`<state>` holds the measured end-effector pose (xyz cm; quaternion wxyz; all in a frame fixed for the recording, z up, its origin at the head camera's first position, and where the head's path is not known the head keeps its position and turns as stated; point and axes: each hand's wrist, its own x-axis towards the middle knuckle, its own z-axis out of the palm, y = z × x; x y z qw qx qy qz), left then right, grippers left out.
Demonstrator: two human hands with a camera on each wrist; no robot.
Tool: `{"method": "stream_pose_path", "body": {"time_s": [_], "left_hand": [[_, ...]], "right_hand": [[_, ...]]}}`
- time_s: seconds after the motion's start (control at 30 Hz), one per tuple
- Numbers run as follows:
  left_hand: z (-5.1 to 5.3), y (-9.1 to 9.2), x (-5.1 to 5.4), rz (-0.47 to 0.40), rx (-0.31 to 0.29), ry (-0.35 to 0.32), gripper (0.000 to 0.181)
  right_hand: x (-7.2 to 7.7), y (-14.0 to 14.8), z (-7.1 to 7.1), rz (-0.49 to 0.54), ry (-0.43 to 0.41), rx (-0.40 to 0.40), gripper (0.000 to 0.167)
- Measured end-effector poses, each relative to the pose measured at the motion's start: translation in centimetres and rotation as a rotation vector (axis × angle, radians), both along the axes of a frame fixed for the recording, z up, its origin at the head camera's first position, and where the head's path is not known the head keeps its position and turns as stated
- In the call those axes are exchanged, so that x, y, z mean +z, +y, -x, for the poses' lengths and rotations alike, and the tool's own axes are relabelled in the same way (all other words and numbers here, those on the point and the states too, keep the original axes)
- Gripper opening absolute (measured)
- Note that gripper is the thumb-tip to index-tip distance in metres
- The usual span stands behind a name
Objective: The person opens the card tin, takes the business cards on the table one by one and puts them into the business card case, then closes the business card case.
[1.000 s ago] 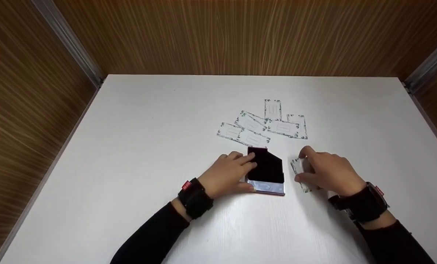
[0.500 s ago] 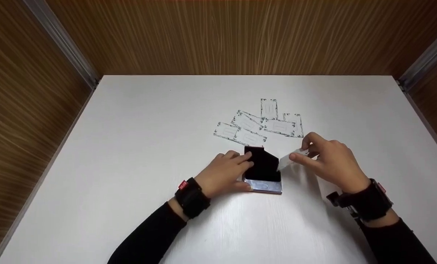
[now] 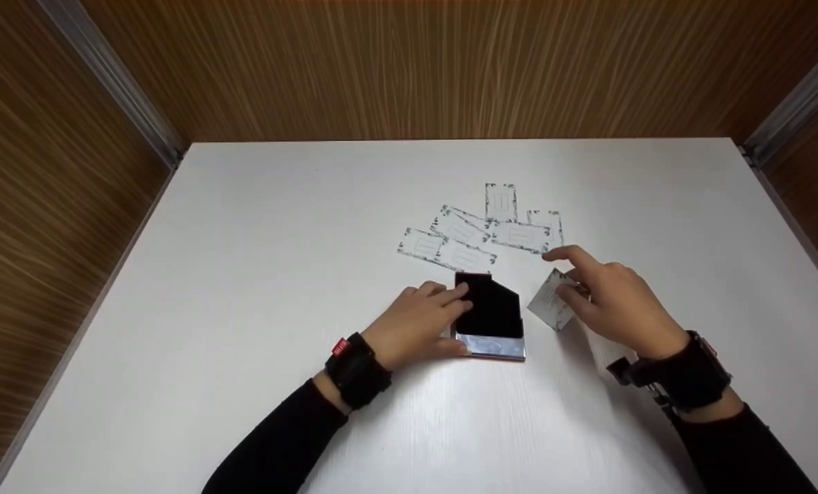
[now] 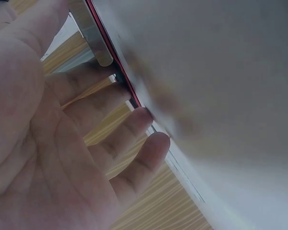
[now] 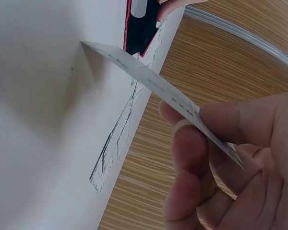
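Observation:
A flat card case [image 3: 493, 309] with black lining, a silver front strip and a thin red edge lies unfolded on the white table. On its left side rest the thumb and fingertips of my left hand [image 3: 419, 321]; the left wrist view shows those fingers [image 4: 120, 139] spread and nearly straight. To the right of the case, my right hand [image 3: 613, 302] pinches a white card [image 3: 547, 302] with leafy print. That card [image 5: 156, 84] tilts up in the right wrist view, one corner low at the table; whether it is single or several together I cannot tell.
Several similar white cards [image 3: 521, 235] lie scattered and partly overlapping just beyond the case. The white table [image 3: 278, 206] ends at a wood-grain panel [image 3: 409, 68] at the back, with another panel [image 3: 45, 171] on the left.
My right hand has lifted the card off the table and turned it to a tilt, first toward the case, then slightly away. My left hand has stayed on the case.

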<state>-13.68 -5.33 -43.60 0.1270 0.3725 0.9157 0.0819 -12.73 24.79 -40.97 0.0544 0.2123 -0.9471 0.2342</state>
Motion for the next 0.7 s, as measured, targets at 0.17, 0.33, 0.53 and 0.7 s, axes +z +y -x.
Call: {"method": "stream_pose_path", "body": {"time_s": [0.17,0.33,0.53,0.7], "left_hand": [[-0.08,-0.19,0.12,-0.004,0.002,-0.001,0.073],[-0.3,-0.35,-0.04,-0.003,0.011,-0.007,0.073],[-0.27,-0.23,0.11,0.0,0.017,-0.016,0.073],[-0.09,-0.16,0.04,0.007,0.006,-0.004,0.073]], "right_hand": [[-0.11,-0.18,0.13,0.022,0.028,0.021,0.04],[-0.46,-0.28,0.27,0.082,0.031,0.014,0.037],[-0.57,-0.43,0.31,0.132,0.106,0.022,0.011],[-0.61,-0.52,0.37,0.167,0.2,0.034,0.021]]}}
